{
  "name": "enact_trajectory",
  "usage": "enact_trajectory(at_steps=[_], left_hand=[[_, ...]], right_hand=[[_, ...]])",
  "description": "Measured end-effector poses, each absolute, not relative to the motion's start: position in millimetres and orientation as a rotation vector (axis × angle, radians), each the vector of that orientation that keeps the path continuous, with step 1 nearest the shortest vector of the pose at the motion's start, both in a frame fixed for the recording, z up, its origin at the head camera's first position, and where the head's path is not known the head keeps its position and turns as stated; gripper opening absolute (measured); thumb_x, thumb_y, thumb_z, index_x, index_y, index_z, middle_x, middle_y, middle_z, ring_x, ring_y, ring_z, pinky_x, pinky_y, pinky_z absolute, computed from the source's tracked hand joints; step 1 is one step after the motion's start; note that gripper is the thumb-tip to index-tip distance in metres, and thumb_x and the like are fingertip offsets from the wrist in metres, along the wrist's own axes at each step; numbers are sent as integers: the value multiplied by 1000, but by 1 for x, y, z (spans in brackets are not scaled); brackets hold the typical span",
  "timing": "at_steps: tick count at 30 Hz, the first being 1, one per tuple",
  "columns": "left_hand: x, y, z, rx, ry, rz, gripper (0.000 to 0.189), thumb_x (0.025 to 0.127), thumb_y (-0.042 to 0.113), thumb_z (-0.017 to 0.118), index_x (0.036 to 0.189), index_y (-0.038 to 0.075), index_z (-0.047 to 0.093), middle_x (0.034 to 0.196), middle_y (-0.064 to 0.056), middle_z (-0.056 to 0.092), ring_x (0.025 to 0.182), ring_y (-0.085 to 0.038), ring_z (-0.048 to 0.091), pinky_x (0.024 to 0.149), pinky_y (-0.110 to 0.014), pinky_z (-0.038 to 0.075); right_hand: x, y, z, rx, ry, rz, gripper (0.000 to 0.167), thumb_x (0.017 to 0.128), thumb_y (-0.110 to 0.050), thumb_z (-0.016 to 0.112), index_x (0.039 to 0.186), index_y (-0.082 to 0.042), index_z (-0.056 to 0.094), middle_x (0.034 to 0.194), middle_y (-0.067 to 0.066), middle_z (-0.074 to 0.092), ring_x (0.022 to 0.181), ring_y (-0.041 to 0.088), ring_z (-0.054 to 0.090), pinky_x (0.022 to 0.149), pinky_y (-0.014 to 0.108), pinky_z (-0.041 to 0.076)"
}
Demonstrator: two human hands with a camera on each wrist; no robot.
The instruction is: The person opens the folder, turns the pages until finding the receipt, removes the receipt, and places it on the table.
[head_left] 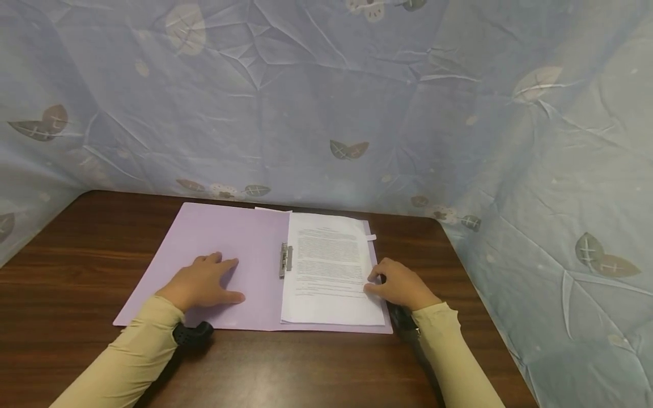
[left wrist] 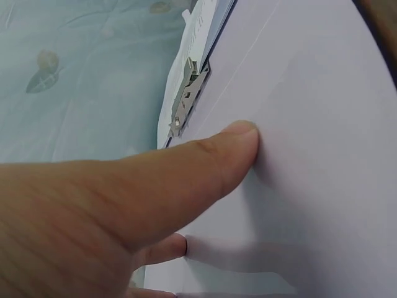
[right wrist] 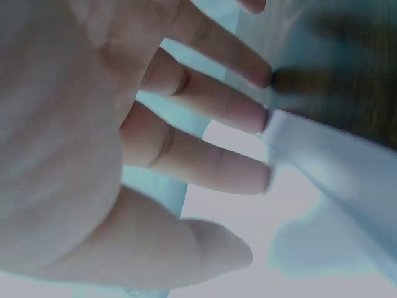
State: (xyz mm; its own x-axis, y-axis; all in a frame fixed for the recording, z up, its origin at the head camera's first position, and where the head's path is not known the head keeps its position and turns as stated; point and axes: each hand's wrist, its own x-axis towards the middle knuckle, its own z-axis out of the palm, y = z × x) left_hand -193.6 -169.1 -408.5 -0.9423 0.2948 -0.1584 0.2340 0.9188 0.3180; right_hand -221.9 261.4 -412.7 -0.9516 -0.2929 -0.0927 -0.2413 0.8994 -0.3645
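Observation:
A purple folder point(head_left: 250, 243) lies opened flat on the table, with a metal clip point(head_left: 283, 259) near its fold. Printed sheets point(head_left: 329, 266) rest on its right side, held at their left edge by the clip. My left hand point(head_left: 204, 280) rests on the bare left cover, fingers spread; the left wrist view shows the thumb point(left wrist: 205, 167) touching the purple surface. At the sheets' right edge is my right hand point(head_left: 400, 283). In the right wrist view its fingertips point(right wrist: 254, 177) touch near the paper's edge, and the thumb point(right wrist: 217, 251) stands apart from them.
The brown wooden table point(head_left: 66, 272) extends around the folder. A patterned cloth point(head_left: 306, 102) hangs behind and along the sides. A small white tab point(head_left: 371, 237) sticks out at the folder's right edge. Dark straps point(head_left: 194, 334) sit at both wrists.

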Motion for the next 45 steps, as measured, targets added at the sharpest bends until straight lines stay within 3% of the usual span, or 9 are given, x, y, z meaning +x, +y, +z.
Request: enact_trajectory(at_steps=[4, 6, 12, 18, 26, 45], left_hand=[[-192, -163, -409, 409, 2878, 437, 94, 81, 59, 80, 147, -1, 53, 149, -43, 40, 135, -64, 39, 100, -75, 40], [-192, -162, -409, 414, 2879, 431, 94, 81, 60, 80, 147, -1, 53, 149, -43, 40, 135, -64, 39, 100, -75, 41], [-195, -169, -407, 431, 2921, 422, 85, 84, 54, 79, 145, -1, 55, 144, -38, 48, 130, -60, 46, 97, -72, 44], [-197, -178, -403, 326, 3056, 370, 78, 82, 46, 84, 135, -5, 59, 128, -36, 58, 116, -58, 54, 85, -72, 48], [-196, -184, -404, 167, 3018, 414, 93, 80, 56, 82, 141, -7, 53, 134, -42, 48, 121, -66, 46, 84, -77, 45], [-200, -185, -401, 254, 2917, 398, 89, 84, 55, 78, 142, -8, 53, 136, -44, 47, 120, -65, 48, 88, -72, 49]], right_hand=[[-221, 263, -411, -387, 2940, -513, 11, 89, -26, 80, 87, -17, 74, 99, 1, 63, 86, 18, 56, 79, 42, 51], [-221, 262, -412, -417, 2952, -488, 14, 88, -26, 80, 92, -14, 74, 102, 3, 64, 88, 19, 57, 82, 43, 52], [-223, 258, -416, -586, 2926, -445, 46, 91, -29, 78, 128, -5, 67, 136, 16, 61, 126, 32, 58, 108, 53, 46], [-221, 256, -416, -653, 2847, -463, 56, 93, -31, 78, 142, -9, 60, 156, 16, 48, 148, 36, 41, 119, 54, 33], [-219, 254, -416, -711, 2822, -452, 56, 94, -27, 77, 143, -5, 60, 158, 19, 46, 148, 39, 39, 119, 55, 32], [-222, 259, -412, -672, 2781, -452, 51, 92, -25, 78, 137, -6, 64, 152, 20, 51, 145, 40, 42, 118, 57, 33]])
